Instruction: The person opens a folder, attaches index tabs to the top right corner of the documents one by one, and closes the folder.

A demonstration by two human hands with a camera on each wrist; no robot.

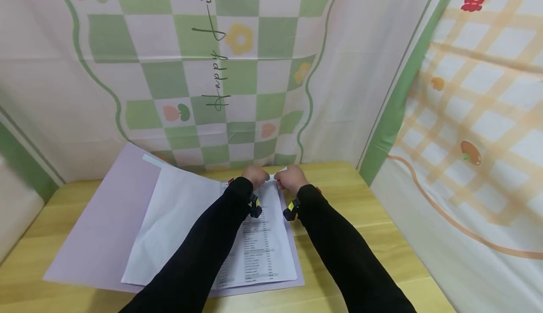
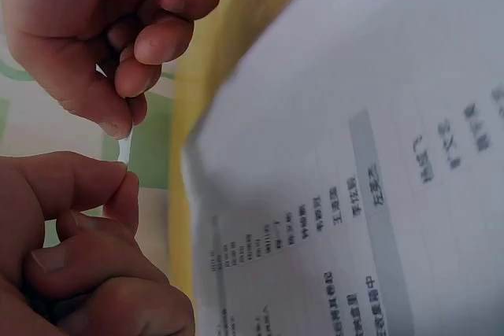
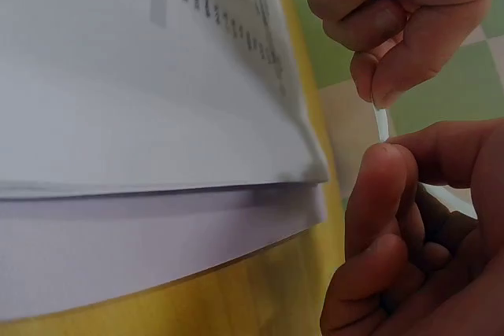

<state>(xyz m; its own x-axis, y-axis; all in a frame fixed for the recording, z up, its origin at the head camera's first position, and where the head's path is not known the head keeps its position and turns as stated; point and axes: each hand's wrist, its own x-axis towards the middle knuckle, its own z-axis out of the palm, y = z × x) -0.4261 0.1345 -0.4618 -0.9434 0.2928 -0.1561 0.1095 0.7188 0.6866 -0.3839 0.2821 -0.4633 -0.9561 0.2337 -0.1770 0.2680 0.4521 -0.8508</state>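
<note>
Nearest: 2 black sleeves (image 1: 203,251), extended over a wood-grain tabletop (image 1: 365,200). At each wrist: 1 small black wrist-worn device (image 1: 254,207) with yellow marking. Partly under the left sleeve: lavender folder (image 1: 97,237), laid open, left cover overlapping the backdrop at its far corner. Inside folder, left: blank white page (image 1: 157,228). Inside folder, right: printed list page (image 1: 256,256) with gray-shaded bands. At far edge of the printed list page: left hand (image 1: 256,176) and right hand (image 1: 292,179), just beside each other. Pinched between thumb and forefinger of both: narrow white strip (image 2: 124,149), bridging the gap. Remaining fingers: curled inward. Farthest: green-and-white checked fabric (image 1: 239,79); at right, orange plaid fabric (image 1: 475,110).
</note>
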